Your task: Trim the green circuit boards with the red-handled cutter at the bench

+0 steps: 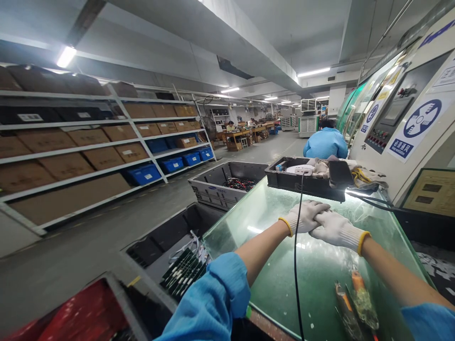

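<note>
The left hand and right hand, both in white gloves, are touching above the glass tabletop, their fingers overlapping and loosely extended; neither is visibly grasping anything. Whether they are pressing on the glass is hard to tell. Two orange-handled tools, a left one and a right one, are lying on the glass nearer the body than the hands, well apart from them. Just beyond the hands, a black tray is holding a white device. A black cord is hanging across the view beside the left hand.
</note>
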{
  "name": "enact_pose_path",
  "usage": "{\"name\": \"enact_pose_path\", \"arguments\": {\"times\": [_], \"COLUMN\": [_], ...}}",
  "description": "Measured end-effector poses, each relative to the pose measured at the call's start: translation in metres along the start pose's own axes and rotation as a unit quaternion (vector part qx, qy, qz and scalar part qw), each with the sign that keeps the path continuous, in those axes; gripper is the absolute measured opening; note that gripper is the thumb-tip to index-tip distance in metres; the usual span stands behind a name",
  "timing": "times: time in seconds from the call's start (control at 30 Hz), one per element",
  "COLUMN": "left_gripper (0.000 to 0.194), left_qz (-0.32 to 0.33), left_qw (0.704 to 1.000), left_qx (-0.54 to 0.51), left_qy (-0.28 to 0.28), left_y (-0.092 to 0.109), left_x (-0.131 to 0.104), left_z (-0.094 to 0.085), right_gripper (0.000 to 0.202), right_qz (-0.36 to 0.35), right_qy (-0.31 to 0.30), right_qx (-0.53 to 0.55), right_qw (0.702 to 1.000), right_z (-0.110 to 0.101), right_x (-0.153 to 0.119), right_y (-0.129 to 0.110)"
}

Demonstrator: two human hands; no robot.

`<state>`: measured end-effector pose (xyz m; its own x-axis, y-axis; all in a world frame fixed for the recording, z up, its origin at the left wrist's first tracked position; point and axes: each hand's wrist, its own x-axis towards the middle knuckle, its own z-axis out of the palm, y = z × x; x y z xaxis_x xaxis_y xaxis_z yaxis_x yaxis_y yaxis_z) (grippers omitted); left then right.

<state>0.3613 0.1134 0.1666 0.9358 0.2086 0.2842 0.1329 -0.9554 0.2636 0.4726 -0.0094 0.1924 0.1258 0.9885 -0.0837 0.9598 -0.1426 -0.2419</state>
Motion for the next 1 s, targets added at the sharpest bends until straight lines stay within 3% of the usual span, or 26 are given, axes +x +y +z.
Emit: {"name": "enact_pose_path", "arguments": {"times": [1.0], "left_gripper": [0.064], "left_qz": [-0.002], "left_qw": [1.0], "left_qx": [-0.001], "left_qy": [0.0], "left_y": [-0.0002], "left_x": [-0.0001], "left_z": [0.0008], "right_gripper": [0.042], "right_qz": [-0.002], "right_qy": [0.004], "right_qx": [0.0], "right_qw": [1.0], "right_z": [0.0005], "right_x": [0.0018], "right_y": [0.0005]}}
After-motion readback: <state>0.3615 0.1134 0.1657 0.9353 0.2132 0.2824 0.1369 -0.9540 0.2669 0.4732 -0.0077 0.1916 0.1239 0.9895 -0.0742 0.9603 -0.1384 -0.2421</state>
